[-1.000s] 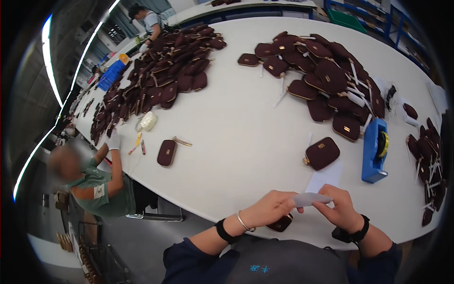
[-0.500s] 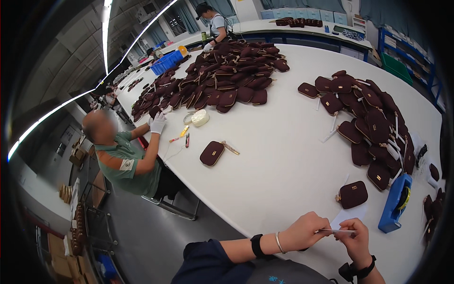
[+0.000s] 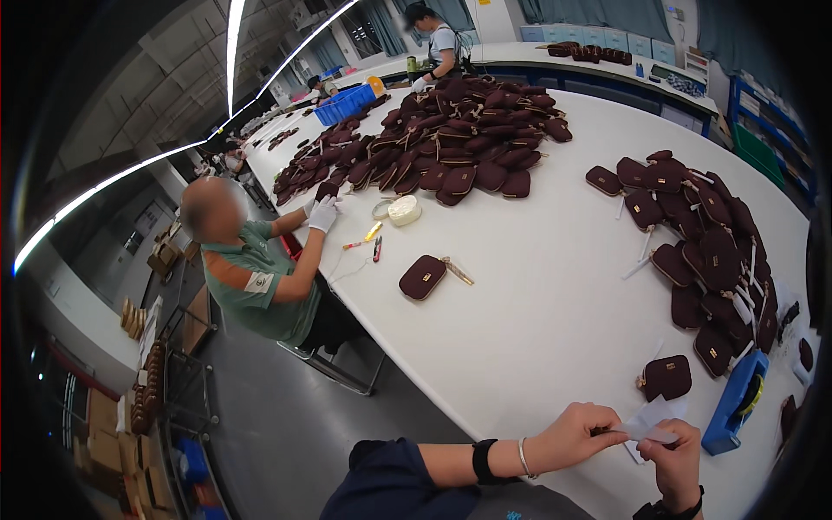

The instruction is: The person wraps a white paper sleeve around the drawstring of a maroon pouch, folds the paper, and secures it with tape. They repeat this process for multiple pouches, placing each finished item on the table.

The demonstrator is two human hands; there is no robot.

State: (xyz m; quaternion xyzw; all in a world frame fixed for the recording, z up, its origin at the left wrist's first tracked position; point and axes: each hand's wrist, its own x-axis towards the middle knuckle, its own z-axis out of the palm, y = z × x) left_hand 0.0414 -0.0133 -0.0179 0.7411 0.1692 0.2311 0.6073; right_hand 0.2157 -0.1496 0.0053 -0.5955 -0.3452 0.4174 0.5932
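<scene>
Between my two hands is a small white paper strip, with a broad face showing. My left hand (image 3: 574,436) pinches the left end of the strip (image 3: 640,432), and my right hand (image 3: 679,458) grips its right end. Just beyond my hands, white sheets of paper (image 3: 666,407) lie on the table. Against their far edge sits a dark maroon zipped pouch (image 3: 668,379) with a small gold plate and a zip pull at its left. To the right of my hands stands a blue tape dispenser (image 3: 733,409).
A heap of maroon pouches with white tags (image 3: 719,260) covers the right side of the white table (image 3: 529,286). Mid-table lies one pouch (image 3: 422,277). A larger pouch pile (image 3: 468,143) is farther back. At left, a gloved co-worker (image 3: 269,269) sits handling a pouch; another person stands behind.
The paper strip, seen nearly edge-on before, now shows its flat face. Both hands keep hold of it. The whole view has shifted, so the table's things appear farther right.
</scene>
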